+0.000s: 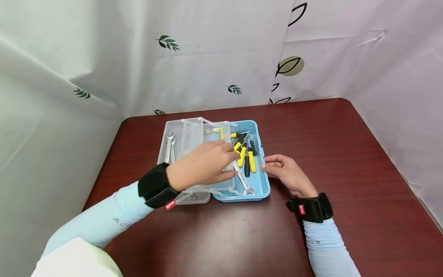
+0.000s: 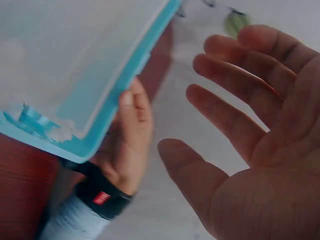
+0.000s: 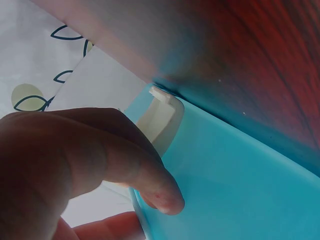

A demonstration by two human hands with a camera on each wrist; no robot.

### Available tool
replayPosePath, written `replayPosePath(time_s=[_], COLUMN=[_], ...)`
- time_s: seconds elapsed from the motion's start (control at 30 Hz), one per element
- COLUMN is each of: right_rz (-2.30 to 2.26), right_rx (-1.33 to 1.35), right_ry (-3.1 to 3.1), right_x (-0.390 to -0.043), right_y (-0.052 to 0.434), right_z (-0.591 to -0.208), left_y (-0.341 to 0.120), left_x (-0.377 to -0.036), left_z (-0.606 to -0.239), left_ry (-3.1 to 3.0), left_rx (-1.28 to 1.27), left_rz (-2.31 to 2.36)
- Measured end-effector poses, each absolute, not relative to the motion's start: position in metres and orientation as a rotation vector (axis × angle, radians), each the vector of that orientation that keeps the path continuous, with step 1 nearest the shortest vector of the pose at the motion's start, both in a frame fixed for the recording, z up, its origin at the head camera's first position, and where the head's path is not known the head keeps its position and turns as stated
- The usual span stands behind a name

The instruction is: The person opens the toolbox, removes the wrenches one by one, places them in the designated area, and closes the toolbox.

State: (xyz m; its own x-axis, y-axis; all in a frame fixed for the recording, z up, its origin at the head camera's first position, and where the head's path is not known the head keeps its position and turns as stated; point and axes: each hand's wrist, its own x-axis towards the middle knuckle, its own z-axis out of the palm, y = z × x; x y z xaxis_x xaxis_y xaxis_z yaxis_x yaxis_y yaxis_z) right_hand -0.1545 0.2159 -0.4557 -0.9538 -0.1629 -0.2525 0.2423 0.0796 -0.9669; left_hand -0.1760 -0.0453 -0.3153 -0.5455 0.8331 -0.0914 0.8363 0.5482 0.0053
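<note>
Closest to the head cam: the pale-blue left sleeve (image 1: 104, 219) w/ a black wrist strap, leading to the left hand (image 1: 202, 165). That hand hovers flat over the blue toolbox (image 1: 264, 190); fingers straight and spread, holding nothing, as the left wrist view confirms w/ an open palm. Fingertips sit just by the yellow-handled screwdrivers (image 1: 242, 152) and above the wrench (image 1: 243, 182) lying in the box.

Right hand (image 1: 288, 175) is at the box's right wall, by the white latch (image 3: 162, 120). In the right wrist view a finger (image 3: 155, 187) is pressed on the blue wall just below that latch, and another finger shows lower down. Fingers look bent against the wall, bracing it, but whether they really pinch it I can't tell.

Toolbox sits mid-table (image 1: 346, 154), toward the left half, w/ a clear plastic tray (image 1: 180, 134) overlapping its left side. A second wrench (image 1: 169, 148) lies in the tray.

Handling, my guess: box is thin stiff plastic, light itself but weighted by steel tools, so it may slide on the smooth tabletop unless braced at the side wall. Screwdrivers are small, rigid, likely smooth-handled; best taken by the handle. Wrench is heavier, flat; needs lifting by an end.
</note>
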Motion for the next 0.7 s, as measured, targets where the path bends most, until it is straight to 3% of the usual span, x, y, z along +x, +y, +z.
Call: replayPosePath(time_s=[0.27, 0.7], right_rz=[-1.970, -1.966], right_rx=[0.050, 0.045], right_ry=[2.066, 2.073], right_x=[-0.156, -0.155], right_y=[0.215, 0.216], right_z=[-0.457, -0.459], left_y=[-0.011, 0.024], left_x=[-0.196, -0.202], left_z=[-0.330, -0.340], left_ry=[2.483, 2.338], left_rx=[1.448, 1.343], left_rz=[-0.448, -0.668])
